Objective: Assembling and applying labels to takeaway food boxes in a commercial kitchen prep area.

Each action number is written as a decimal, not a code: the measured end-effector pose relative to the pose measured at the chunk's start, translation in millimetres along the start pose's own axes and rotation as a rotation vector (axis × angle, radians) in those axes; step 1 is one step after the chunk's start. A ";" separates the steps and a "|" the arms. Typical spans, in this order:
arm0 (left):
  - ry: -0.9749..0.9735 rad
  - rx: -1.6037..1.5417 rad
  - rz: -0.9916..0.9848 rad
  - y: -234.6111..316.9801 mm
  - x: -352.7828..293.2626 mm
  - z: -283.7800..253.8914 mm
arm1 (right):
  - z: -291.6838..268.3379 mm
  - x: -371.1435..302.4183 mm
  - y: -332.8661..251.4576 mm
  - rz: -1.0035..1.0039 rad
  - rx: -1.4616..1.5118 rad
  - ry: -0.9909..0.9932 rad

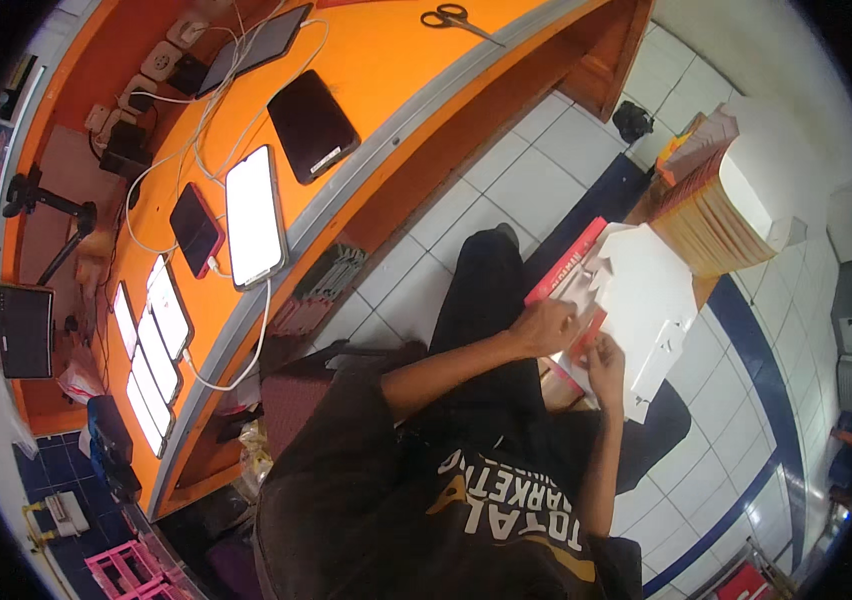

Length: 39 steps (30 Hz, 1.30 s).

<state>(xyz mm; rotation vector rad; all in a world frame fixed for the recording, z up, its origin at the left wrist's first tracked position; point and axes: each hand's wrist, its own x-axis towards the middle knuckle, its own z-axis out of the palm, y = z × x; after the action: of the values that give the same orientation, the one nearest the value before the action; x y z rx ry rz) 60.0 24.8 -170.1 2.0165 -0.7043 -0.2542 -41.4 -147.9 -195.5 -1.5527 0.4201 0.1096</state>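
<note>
Across my lap lies an opened, partly flattened carton (651, 270), white inside with a red printed side panel (568, 262) and cut flaps. My left hand (544, 328) is closed over the carton's near left part, its fingers curled at the torn flaps. Close beside it, my right hand (604, 368) pinches a small red piece (588, 338) that lies between the two hands. Whether this piece is part of the carton or separate is too small to tell. What my left fingers grip is hidden.
On the left, an orange desk (366, 40) holds several phones, including a white-screened phone (255, 215) and a dark phone (313, 126), with white charging cables. Scissors (459, 20) lie at its far edge. A tall stack of flat cardboard (711, 220) stands beyond the carton on the right.
</note>
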 end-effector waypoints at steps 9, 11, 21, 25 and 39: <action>0.092 0.095 -0.066 5.6 59.9 25.5 | 10.8 -15.8 -3.4 0.028 -0.126 -0.072; 0.031 0.060 -0.109 15.4 40.0 28.8 | 13.7 -13.1 -7.5 0.024 -0.104 -0.077; -0.133 0.181 -0.185 26.4 -0.9 10.2 | 10.4 -9.9 -8.8 0.059 -0.064 0.084; -0.120 -0.299 -0.195 29.7 4.5 20.9 | 9.2 -24.8 -59.4 0.018 0.150 -0.019; -0.272 -0.051 0.384 39.1 34.6 -11.8 | -88.5 -128.9 -136.8 -0.386 -1.311 -0.328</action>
<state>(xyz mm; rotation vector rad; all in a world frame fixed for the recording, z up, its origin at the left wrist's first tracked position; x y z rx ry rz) 78.7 -1.5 -127.3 1.7723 -1.2244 -0.3173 -132.4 -213.7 -20.7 -2.8029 -0.3273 0.3819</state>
